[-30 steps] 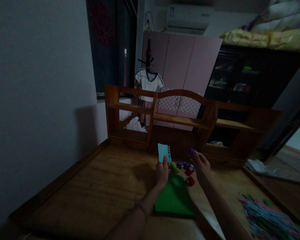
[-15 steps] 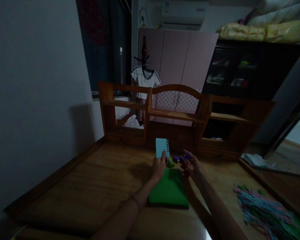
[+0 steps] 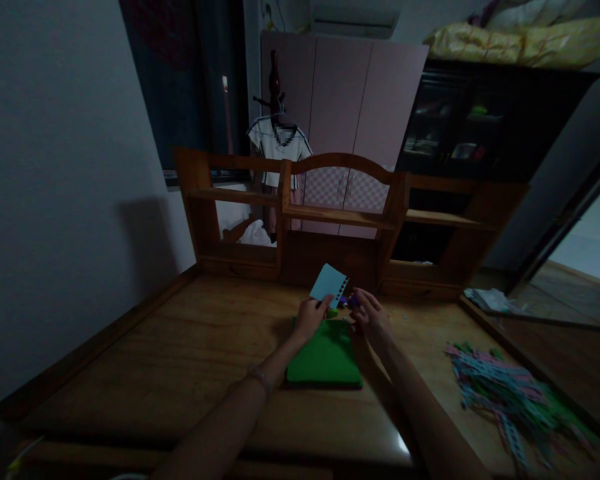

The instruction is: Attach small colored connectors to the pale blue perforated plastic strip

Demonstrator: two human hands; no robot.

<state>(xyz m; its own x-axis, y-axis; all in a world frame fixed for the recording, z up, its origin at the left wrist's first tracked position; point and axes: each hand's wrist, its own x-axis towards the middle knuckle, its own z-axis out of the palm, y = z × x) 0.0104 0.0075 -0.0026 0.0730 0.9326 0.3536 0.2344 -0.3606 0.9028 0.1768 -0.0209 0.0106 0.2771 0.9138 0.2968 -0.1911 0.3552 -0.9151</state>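
Note:
My left hand [image 3: 311, 316] pinches a light blue paper card [image 3: 328, 283] by its lower edge, thumb on top. A row of dark punched holes runs down the card's right edge. My right hand [image 3: 374, 320] is just right of the card, fingers bent and apart, with no held thing visible. Close to its fingertips are small purple objects [image 3: 353, 301], and a red one is partly hidden beneath the hand. A small green object [image 3: 333, 312] shows beside my left thumb. Below both hands a green mat-like block [image 3: 325, 357] lies on the desk.
A tangled pile of pink, blue and green strips [image 3: 510, 387] covers the desk's right side. At the back of the wooden desk [image 3: 205, 347] stands a low wooden shelf unit [image 3: 340, 215]. A wall [image 3: 80, 200] borders the left side.
My left hand has turned the card clockwise, so its holed edge now slants toward my right hand. The camera view has shifted, moving the whole scene up and left.

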